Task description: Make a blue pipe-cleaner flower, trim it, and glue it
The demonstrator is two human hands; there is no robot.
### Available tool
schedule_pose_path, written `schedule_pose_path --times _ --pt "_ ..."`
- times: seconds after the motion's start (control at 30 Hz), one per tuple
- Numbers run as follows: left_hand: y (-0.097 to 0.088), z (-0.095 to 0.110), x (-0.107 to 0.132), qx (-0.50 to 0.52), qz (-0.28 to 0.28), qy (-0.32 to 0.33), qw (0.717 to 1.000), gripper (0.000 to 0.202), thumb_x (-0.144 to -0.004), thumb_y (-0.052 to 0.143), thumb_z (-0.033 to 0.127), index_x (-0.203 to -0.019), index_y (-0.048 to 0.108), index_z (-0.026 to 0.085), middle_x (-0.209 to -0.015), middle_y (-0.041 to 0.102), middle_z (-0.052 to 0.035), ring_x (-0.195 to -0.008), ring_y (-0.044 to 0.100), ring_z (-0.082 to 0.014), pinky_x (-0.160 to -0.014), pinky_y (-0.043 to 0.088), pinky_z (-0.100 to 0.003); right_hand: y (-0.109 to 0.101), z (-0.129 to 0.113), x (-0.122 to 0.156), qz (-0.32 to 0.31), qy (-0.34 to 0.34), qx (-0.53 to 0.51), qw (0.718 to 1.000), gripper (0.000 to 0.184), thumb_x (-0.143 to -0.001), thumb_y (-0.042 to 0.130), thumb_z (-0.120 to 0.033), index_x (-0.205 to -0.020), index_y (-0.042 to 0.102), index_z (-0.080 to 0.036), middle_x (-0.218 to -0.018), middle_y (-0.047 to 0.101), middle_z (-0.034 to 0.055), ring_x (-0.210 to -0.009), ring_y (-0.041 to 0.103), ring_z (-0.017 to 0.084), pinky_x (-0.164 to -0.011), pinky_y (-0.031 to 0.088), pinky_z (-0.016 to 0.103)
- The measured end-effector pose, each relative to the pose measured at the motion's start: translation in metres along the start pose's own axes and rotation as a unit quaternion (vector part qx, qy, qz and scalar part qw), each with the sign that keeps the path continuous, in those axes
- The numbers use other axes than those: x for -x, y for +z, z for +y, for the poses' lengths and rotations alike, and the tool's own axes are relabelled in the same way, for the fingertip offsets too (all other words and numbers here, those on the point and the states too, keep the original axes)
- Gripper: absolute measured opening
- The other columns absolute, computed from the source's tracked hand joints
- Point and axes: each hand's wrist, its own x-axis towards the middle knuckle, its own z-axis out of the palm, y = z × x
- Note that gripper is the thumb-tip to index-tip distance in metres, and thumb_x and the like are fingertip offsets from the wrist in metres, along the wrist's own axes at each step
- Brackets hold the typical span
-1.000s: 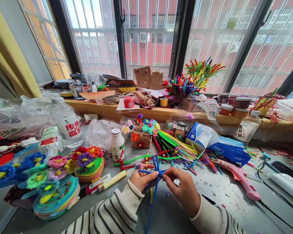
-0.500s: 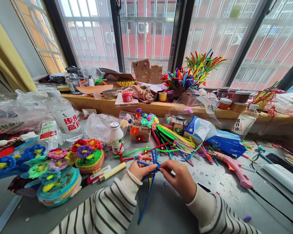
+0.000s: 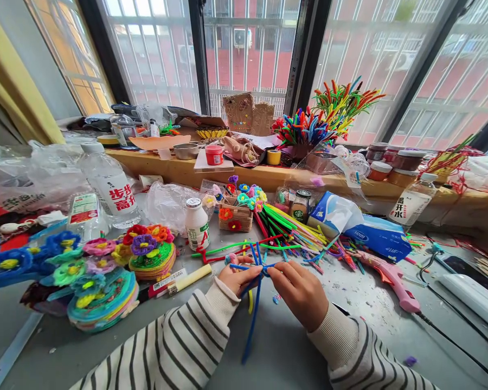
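Both hands meet over the grey table (image 3: 374,325), just in front of the striped sleeves. The left hand (image 3: 238,277) pinches a bundle of blue pipe cleaners (image 3: 255,292) between thumb and fingers; the right hand (image 3: 301,292) closes its thumb and forefinger on the same bundle from the other side, so the two grips almost touch at the crossing point. Short blue ends fan out above the fingers, and one long stem hangs down towards the near edge of the table. A yellow strand shows beside it, though whether the left hand also holds that one is hard to tell.

Just behind the hands lie loose pipe cleaners (image 3: 293,235) in green, red and yellow. A pink glue gun (image 3: 390,279) rests to the right, near a blue tissue pack (image 3: 374,238). To the left stand a small white bottle (image 3: 197,230) and a water bottle (image 3: 109,187), with a stack of bright flower coasters (image 3: 101,298) at the table's left side. A small basket (image 3: 236,216) of flowers stands behind the white bottle, below the wooden sill (image 3: 179,181).
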Motion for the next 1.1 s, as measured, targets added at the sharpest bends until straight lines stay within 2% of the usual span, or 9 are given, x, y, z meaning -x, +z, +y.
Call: schedule_pose_path --times 0.27,0.5,0.67,0.73,0.83,0.93,1.03,1.1 --pt "0.004 -0.001 0.004 -0.019 0.002 0.055 0.998 0.042 -0.036 0.070 0.016 -0.063 0.038 0.016 -0.039 0.053 0.0078 -0.038 0.050 -0.0063 -0.044 0.039 -0.018 0.003 -0.004 0.001 -0.007 -0.008 0.083 0.996 0.011 -0.074 0.044 -0.016 -0.070 0.054 -0.017 -0.063 0.053 0.0017 -0.056 0.042 0.012 -0.052 0.032 0.026" --pt "0.005 0.003 0.006 -0.047 -0.005 0.068 0.997 0.040 -0.038 0.069 0.018 -0.061 0.037 0.016 -0.039 0.053 0.0076 -0.037 0.048 -0.0058 -0.043 0.038 -0.019 0.001 -0.005 -0.001 -0.009 -0.011 0.080 0.997 0.011 -0.074 0.043 -0.016 -0.079 0.054 -0.015 -0.070 0.054 0.0032 -0.060 0.042 0.013 -0.055 0.033 0.026" --pt "0.002 0.001 0.004 -0.059 0.005 0.081 0.995 0.042 -0.038 0.069 0.018 -0.061 0.035 0.016 -0.038 0.052 0.0088 -0.037 0.048 -0.0050 -0.045 0.038 -0.019 0.000 -0.007 -0.001 -0.007 -0.012 0.064 0.998 0.011 -0.074 0.044 -0.015 -0.072 0.054 -0.016 -0.066 0.053 0.0023 -0.057 0.041 0.012 -0.053 0.032 0.026" --pt "0.003 0.001 0.004 -0.074 0.004 0.091 0.993 0.041 -0.039 0.068 0.018 -0.061 0.034 0.017 -0.038 0.051 0.0096 -0.037 0.047 -0.0041 -0.045 0.037 -0.018 0.001 -0.008 -0.001 -0.008 0.019 0.038 0.999 0.013 -0.074 0.043 -0.016 -0.067 0.054 -0.016 -0.062 0.051 0.0023 -0.057 0.041 0.012 -0.054 0.032 0.025" --pt "0.005 0.003 0.007 -0.102 0.003 0.100 0.990 0.039 -0.041 0.067 0.017 -0.060 0.033 0.017 -0.037 0.050 0.0099 -0.037 0.046 -0.0044 -0.046 0.038 -0.019 0.002 -0.011 -0.001 -0.002 0.103 -0.036 0.994 0.015 -0.073 0.043 -0.018 -0.062 0.052 -0.015 -0.061 0.048 0.0028 -0.059 0.043 0.013 -0.055 0.033 0.024" --pt "0.008 0.006 0.013 -0.122 0.000 0.118 0.985 0.038 -0.044 0.065 0.016 -0.060 0.031 0.018 -0.038 0.051 0.0095 -0.039 0.048 -0.0056 -0.048 0.038 -0.020 0.002 -0.015 -0.002 -0.007 0.204 -0.133 0.970 0.012 -0.071 0.043 -0.018 -0.062 0.050 -0.015 -0.062 0.046 0.0019 -0.057 0.043 0.012 -0.053 0.033 0.023" --pt "0.011 0.009 0.017 -0.148 -0.002 0.157 0.977 0.035 -0.048 0.062 0.014 -0.062 0.030 0.019 -0.041 0.049 0.0096 -0.042 0.048 -0.0064 -0.050 0.039 -0.021 0.002 -0.019 -0.004 -0.016 0.311 -0.248 0.917 0.011 -0.069 0.045 -0.020 -0.059 0.048 -0.015 -0.058 0.044 -0.0001 -0.052 0.042 0.010 -0.050 0.033 0.022" --pt "0.012 0.009 0.019 -0.173 -0.001 0.195 0.965 0.033 -0.051 0.060 0.014 -0.064 0.030 0.019 -0.044 0.046 0.0100 -0.044 0.048 -0.0066 -0.050 0.038 -0.021 0.003 -0.021 -0.006 -0.018 0.386 -0.336 0.859 0.012 -0.067 0.047 -0.023 -0.058 0.047 -0.015 -0.055 0.044 -0.0009 -0.049 0.041 0.010 -0.047 0.032 0.022"
